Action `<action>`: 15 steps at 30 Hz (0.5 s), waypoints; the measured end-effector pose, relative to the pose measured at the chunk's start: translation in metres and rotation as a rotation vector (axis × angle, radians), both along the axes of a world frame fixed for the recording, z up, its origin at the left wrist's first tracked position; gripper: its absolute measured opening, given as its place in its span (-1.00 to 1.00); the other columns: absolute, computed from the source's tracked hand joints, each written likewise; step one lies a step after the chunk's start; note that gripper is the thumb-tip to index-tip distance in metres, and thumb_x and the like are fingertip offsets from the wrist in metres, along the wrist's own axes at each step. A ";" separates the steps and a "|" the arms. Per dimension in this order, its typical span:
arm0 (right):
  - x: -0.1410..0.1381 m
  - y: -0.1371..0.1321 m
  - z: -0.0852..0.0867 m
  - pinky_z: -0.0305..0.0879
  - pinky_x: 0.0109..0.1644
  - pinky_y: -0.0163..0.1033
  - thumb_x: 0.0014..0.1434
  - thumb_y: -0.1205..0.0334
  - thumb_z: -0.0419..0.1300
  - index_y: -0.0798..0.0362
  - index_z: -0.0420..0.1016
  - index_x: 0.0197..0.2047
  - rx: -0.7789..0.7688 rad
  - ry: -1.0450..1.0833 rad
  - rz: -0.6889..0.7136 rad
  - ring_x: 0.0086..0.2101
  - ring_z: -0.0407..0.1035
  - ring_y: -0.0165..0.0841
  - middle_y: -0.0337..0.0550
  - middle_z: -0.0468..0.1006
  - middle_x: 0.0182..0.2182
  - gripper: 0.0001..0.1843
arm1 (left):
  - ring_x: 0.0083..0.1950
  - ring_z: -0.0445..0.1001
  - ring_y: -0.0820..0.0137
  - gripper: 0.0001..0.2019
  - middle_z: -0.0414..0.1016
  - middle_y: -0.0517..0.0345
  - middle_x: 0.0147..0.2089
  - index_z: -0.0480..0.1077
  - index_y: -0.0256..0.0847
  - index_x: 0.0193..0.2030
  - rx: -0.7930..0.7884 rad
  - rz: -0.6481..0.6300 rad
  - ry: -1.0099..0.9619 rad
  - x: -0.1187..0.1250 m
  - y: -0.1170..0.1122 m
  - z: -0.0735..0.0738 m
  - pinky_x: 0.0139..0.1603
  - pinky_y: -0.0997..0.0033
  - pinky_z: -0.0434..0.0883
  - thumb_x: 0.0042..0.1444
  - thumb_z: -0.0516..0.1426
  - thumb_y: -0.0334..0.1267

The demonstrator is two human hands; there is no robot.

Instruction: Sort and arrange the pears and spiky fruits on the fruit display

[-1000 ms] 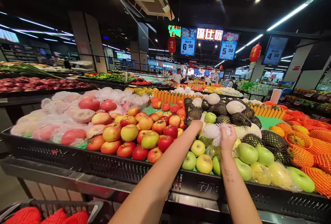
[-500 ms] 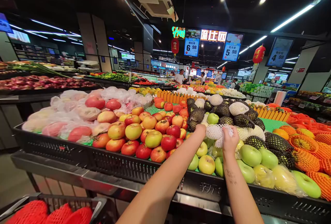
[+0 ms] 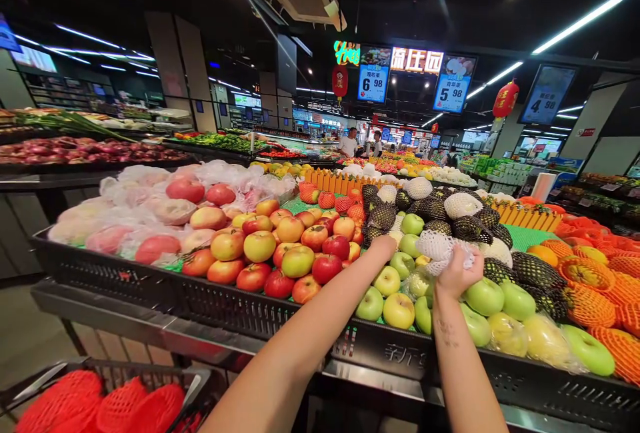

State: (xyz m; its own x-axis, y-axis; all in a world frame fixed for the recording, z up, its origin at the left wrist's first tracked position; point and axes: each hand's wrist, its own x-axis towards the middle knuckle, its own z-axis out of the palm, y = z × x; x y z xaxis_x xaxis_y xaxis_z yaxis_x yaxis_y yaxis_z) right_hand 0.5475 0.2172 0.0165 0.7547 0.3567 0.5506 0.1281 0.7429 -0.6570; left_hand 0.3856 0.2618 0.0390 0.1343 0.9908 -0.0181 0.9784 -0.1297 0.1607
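Both my arms reach over the black crate rim (image 3: 210, 303) into a fruit display. My right hand (image 3: 457, 275) is closed on a crumpled white foam net (image 3: 440, 248), held just above the green apples (image 3: 387, 280). My left hand (image 3: 384, 246) sits a little to the left of the net, apart from it, at the border between the red-yellow apples (image 3: 290, 253) and the green ones. Its fingers curl down and away from me, so what they hold is hidden.
Dark net-wrapped fruit (image 3: 435, 210) is piled behind the green apples, and orange-netted fruit (image 3: 585, 293) lies to the right. Bagged apples (image 3: 150, 213) fill the left end. A basket with red foam nets (image 3: 100, 406) sits low at the left. Other people (image 3: 349, 145) stand far back.
Both hands held the white net before. Now my left hand has let go of it, and my right hand has drawn it to the right, bunched up.
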 end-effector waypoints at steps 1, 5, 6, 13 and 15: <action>-0.001 -0.001 0.001 0.35 -0.08 -0.02 0.06 0.00 0.30 0.03 0.40 -0.28 0.002 -0.007 0.000 -0.32 0.31 -0.26 -0.21 0.40 -0.35 -0.70 | 0.18 0.49 0.13 -0.71 0.48 -0.12 0.15 0.44 -0.32 0.11 -0.012 0.006 0.023 -0.001 -0.001 0.003 0.23 -0.03 0.50 0.32 0.25 -0.26; -0.004 -0.005 0.003 0.32 -0.09 -0.07 0.06 0.01 0.31 0.07 0.42 -0.28 0.013 -0.048 0.017 -0.31 0.30 -0.27 -0.20 0.41 -0.35 -0.68 | 0.13 0.52 0.17 -0.75 0.51 -0.10 0.10 0.48 -0.36 0.02 -0.080 0.002 0.083 -0.010 -0.003 0.019 0.19 0.05 0.54 0.25 0.32 -0.32; -0.004 -0.006 0.004 0.31 -0.08 -0.08 0.07 0.02 0.31 0.08 0.42 -0.28 0.016 -0.057 0.024 -0.30 0.30 -0.27 -0.20 0.41 -0.35 -0.69 | 0.10 0.54 0.19 -0.76 0.52 -0.09 0.09 0.49 -0.36 0.00 -0.103 -0.001 0.089 -0.012 -0.003 0.022 0.16 0.08 0.56 0.23 0.32 -0.34; -0.003 -0.006 0.000 0.26 -0.10 -0.12 0.10 0.04 0.31 0.09 0.42 -0.26 0.019 -0.055 0.066 -0.29 0.31 -0.29 -0.23 0.41 -0.34 -0.70 | 0.00 0.59 0.18 -0.82 0.59 -0.02 -0.03 0.52 -0.42 -0.11 -0.153 -0.002 0.127 -0.009 0.001 0.026 0.09 0.14 0.59 0.18 0.35 -0.41; -0.002 -0.007 0.000 0.25 -0.09 -0.12 0.11 0.05 0.31 0.07 0.43 -0.25 0.020 -0.052 0.076 -0.29 0.31 -0.29 -0.22 0.41 -0.33 -0.72 | 0.09 0.56 0.12 -0.75 0.57 -0.07 0.04 0.52 -0.43 -0.07 -0.132 -0.017 0.147 -0.004 0.000 0.026 0.19 0.09 0.55 0.14 0.38 -0.41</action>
